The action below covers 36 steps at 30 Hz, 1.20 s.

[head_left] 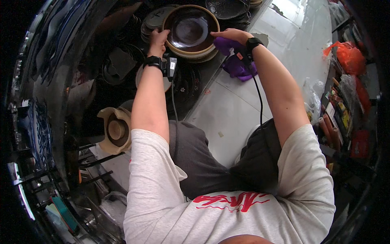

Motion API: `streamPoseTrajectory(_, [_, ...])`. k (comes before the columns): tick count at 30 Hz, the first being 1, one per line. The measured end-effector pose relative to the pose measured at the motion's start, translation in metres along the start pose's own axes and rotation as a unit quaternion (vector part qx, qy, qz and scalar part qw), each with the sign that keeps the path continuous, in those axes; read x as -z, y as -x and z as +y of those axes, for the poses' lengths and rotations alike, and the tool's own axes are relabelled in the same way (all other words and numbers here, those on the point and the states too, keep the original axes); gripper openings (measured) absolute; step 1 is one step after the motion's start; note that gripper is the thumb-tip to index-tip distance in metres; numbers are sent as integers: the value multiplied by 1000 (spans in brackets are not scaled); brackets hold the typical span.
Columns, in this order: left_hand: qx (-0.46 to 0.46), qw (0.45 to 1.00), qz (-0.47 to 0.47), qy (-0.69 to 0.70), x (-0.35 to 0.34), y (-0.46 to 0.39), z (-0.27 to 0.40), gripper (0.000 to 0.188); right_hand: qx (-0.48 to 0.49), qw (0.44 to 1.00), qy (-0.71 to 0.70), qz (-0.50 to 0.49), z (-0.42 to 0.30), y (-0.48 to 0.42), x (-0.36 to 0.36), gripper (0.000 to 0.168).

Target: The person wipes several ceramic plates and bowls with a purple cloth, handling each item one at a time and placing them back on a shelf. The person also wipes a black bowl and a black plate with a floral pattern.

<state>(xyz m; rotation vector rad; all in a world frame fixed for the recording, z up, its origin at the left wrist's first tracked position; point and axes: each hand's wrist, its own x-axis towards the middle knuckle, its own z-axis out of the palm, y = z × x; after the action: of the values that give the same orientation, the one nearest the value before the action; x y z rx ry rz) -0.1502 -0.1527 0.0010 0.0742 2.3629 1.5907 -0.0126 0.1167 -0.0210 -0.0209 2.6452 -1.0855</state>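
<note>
A round, shallow ceramic bowl [192, 29] with a glossy dark brown inside and a tan rim lies at the top centre, on what looks like a stack of similar ware. My left hand [158, 41] grips its left rim, thumb on the edge. At its right rim, my right hand [230, 35] pinches the edge and also has a purple cloth [236, 65] hanging beneath the fingers. Black straps with small cabled devices are on both wrists. The undersides of the bowl and the fingers are hidden.
Stacked plates [157, 19] stand left of the bowl, dark dishes [227, 9] behind it. A scalloped tan ceramic piece [115, 131] sits by my left elbow. Shelves on the right hold an orange plastic bag [350, 58] and packets. Pale floor tiles [231, 100] lie between my legs and the shelf.
</note>
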Motion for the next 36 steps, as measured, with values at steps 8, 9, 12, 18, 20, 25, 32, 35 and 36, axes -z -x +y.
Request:
streamPoseTrajectory(8, [36,995,81,56,-20,33,10,42,-14,983,175,45,21,-49,-21,25])
streamPoseTrajectory(9, [43,995,81,48,-19,31,9,42,-13,982,178,58,20,-49,-22,27])
streamPoseTrajectory(12, [51,995,75,31,-13,16,-5,42,-40,986,135,91,18,-54,-24,37])
streamPoseTrajectory(18, [55,995,82,-26,-12,0,-27,36,-56,987,68,133,32,-67,-31,55])
streamPoseTrajectory(20, [66,992,84,-63,-12,-4,-30,34,-48,987,70,136,37,-70,-33,56])
streamPoseTrajectory(25, [75,983,-5,-170,9,-20,-37,56,-44,984,76,152,38,-80,-43,56])
streamPoseTrajectory(32, [127,967,-45,-217,-2,-15,-5,57,33,976,155,152,72,-101,-49,54])
streamPoseTrajectory(35, [16,978,50,-202,5,-27,-29,39,40,977,136,163,60,-101,-56,54])
streamPoseTrajectory(36, [6,969,58,-242,5,-37,-38,38,33,977,127,165,61,-103,-55,54])
